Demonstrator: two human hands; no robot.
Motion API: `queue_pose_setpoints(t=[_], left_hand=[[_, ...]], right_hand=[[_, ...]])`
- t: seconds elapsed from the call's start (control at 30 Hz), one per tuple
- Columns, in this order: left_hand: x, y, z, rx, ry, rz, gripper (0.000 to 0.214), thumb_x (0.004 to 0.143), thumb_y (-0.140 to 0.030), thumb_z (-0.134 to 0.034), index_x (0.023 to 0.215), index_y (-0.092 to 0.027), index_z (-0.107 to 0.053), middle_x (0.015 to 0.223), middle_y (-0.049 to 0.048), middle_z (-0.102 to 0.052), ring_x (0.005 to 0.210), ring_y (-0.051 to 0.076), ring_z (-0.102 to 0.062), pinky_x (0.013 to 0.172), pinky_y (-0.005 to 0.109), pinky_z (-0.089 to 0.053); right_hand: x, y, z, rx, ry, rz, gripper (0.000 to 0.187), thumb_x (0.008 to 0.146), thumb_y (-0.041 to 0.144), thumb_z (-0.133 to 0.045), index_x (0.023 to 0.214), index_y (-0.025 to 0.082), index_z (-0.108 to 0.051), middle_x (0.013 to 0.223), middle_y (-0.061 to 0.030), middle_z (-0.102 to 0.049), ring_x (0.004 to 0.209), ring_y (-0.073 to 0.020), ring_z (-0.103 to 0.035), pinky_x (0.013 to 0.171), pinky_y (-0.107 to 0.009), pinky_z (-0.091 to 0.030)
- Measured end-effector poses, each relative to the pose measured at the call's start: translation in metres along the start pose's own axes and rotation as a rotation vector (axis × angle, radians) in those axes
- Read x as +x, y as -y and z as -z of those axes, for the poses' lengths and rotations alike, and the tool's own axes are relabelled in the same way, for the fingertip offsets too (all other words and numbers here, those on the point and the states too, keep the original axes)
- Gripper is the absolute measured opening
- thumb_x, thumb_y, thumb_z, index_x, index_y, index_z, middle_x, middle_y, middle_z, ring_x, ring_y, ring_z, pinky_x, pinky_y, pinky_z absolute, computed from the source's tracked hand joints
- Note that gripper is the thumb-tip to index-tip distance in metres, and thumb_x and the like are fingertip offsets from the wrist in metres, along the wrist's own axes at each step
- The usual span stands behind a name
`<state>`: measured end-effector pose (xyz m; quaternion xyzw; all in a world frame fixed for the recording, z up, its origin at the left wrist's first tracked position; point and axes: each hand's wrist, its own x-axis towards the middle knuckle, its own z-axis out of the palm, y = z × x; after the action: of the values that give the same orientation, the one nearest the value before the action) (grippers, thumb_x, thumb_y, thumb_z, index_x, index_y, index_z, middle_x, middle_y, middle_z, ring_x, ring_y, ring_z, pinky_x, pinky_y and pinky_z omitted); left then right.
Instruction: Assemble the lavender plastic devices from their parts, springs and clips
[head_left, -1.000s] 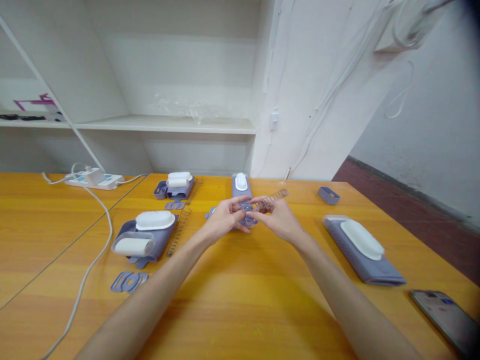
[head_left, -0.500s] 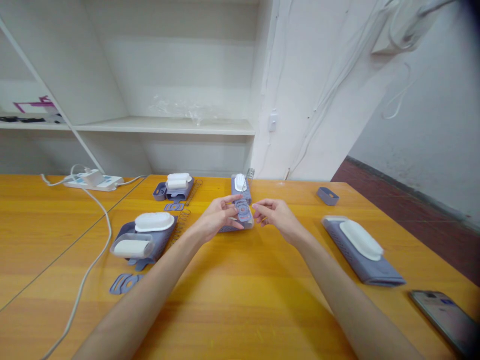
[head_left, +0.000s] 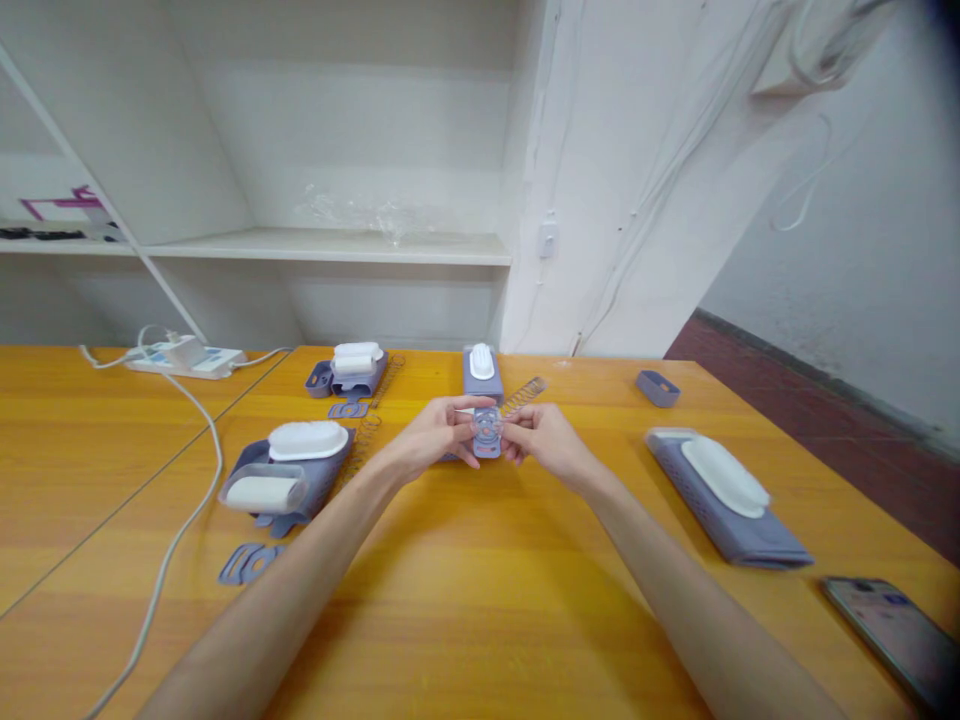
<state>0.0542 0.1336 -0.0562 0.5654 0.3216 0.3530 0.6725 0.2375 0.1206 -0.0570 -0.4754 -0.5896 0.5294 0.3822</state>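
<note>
Here, fingers (head_left: 461, 434) grip a plate (head_left: 487, 440) — a case (head_left: 303, 486) encloses a roll (head_left: 260, 495).

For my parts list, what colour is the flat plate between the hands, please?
The flat plate is greyish purple, seen best in the head view.

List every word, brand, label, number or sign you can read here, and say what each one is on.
No text can be read for certain anywhere in this view.
Phone: the marks on its face are too blurred to read.
Power strip: any print is too small to make out.
Purple plate in the left hand: no legible lettering.
</note>
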Motion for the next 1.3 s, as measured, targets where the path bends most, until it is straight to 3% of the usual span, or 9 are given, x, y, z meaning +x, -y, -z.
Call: queue_pose_setpoints(t=[0.23, 0.47, 0.6, 0.7, 0.8, 0.87, 1.13, 1.3], left_hand=[[-0.003, -0.003, -0.001, -0.014, 0.077, -0.044, 0.057, 0.074, -0.026, -0.07, 0.126, -0.014, -0.047, 0.093, 0.0129, -0.068, 0.077, 0.02, -0.066, 0.061, 0.029, -0.056], [-0.003, -0.006, -0.002, -0.104, -0.025, 0.048, 0.057, 0.071, -0.018, -0.072, 0.124, -0.016, -0.05, 0.094, 0.0114, -0.068, 0.079, 0.02, -0.067, 0.066, 0.031, -0.057], [-0.004, -0.008, 0.0, -0.172, -0.119, 0.096, 0.049, 0.072, -0.015, -0.068, 0.119, -0.016, -0.055, 0.092, 0.0094, -0.067, 0.078, 0.018, -0.066, 0.066, 0.031, -0.057], [-0.004, -0.008, 0.002, -0.209, -0.15, 0.119, 0.044, 0.073, -0.015, -0.066, 0.117, -0.017, -0.056, 0.089, 0.0089, -0.067, 0.08, 0.019, -0.066, 0.065, 0.031, -0.056], [-0.003, -0.007, 0.003, -0.245, -0.168, 0.133, 0.042, 0.073, -0.014, -0.064, 0.115, -0.016, -0.057, 0.091, 0.0101, -0.067, 0.081, 0.02, -0.067, 0.065, 0.031, -0.056], [-0.002, -0.007, 0.003, -0.257, -0.158, 0.134, 0.043, 0.073, -0.014, -0.064, 0.115, -0.015, -0.057, 0.092, 0.0108, -0.067, 0.081, 0.02, -0.067, 0.065, 0.03, -0.056], [-0.002, -0.006, 0.004, -0.275, -0.165, 0.117, 0.04, 0.074, -0.015, -0.065, 0.113, -0.015, -0.058, 0.11, 0.0151, -0.064, 0.097, 0.026, -0.064, 0.07, 0.036, -0.057], [0.0, -0.004, 0.003, -0.289, -0.207, 0.081, 0.03, 0.073, -0.013, -0.064, 0.103, -0.013, -0.06, 0.109, 0.0146, -0.064, 0.097, 0.026, -0.064, 0.076, 0.039, -0.056]], right_hand=[[-0.006, 0.008, 0.011, 0.0, 0.062, 0.01, 0.025, 0.067, 0.035, -0.071, 0.074, 0.012, -0.064, 0.06, -0.003, -0.064, 0.05, -0.01, -0.057, 0.044, -0.02, -0.044], [-0.003, 0.0, 0.014, 0.165, 0.069, -0.024, 0.023, 0.067, 0.031, -0.07, 0.079, 0.013, -0.064, 0.068, -0.0043, -0.066, 0.057, -0.0106, -0.058, 0.053, -0.022, -0.047], [0.006, -0.007, 0.02, 0.026, -0.112, -0.02, 0.024, 0.074, 0.029, -0.059, 0.092, 0.014, -0.063, 0.071, -0.004, -0.066, 0.055, -0.0126, -0.06, 0.049, -0.023, -0.045], [0.016, -0.016, 0.043, -0.238, -0.384, 0.053, 0.028, 0.076, 0.029, -0.052, 0.096, 0.013, -0.064, 0.075, -0.0064, -0.067, 0.06, -0.0153, -0.061, 0.051, -0.025, -0.045], [0.024, -0.022, 0.074, -0.541, -0.667, 0.088, 0.029, 0.075, 0.029, -0.052, 0.094, 0.013, -0.068, 0.078, -0.0084, -0.069, 0.07, -0.0188, -0.064, 0.064, -0.029, -0.047], [0.026, -0.023, 0.093, -0.673, -0.779, 0.06, 0.03, 0.075, 0.029, -0.052, 0.094, 0.014, -0.07, 0.079, -0.0086, -0.07, 0.074, -0.0205, -0.064, 0.069, -0.031, -0.047], [0.038, -0.032, 0.158, -1.016, -0.878, -0.138, 0.038, 0.075, 0.033, -0.05, 0.104, 0.016, -0.067, 0.095, -0.0131, -0.069, 0.095, -0.029, -0.061, 0.084, -0.04, -0.043], [0.047, -0.055, 0.219, -1.207, -0.828, -0.447, 0.046, 0.072, 0.037, -0.057, 0.111, 0.013, -0.063, 0.124, -0.0256, -0.052, 0.116, -0.0408, -0.046, 0.085, -0.054, -0.04]])
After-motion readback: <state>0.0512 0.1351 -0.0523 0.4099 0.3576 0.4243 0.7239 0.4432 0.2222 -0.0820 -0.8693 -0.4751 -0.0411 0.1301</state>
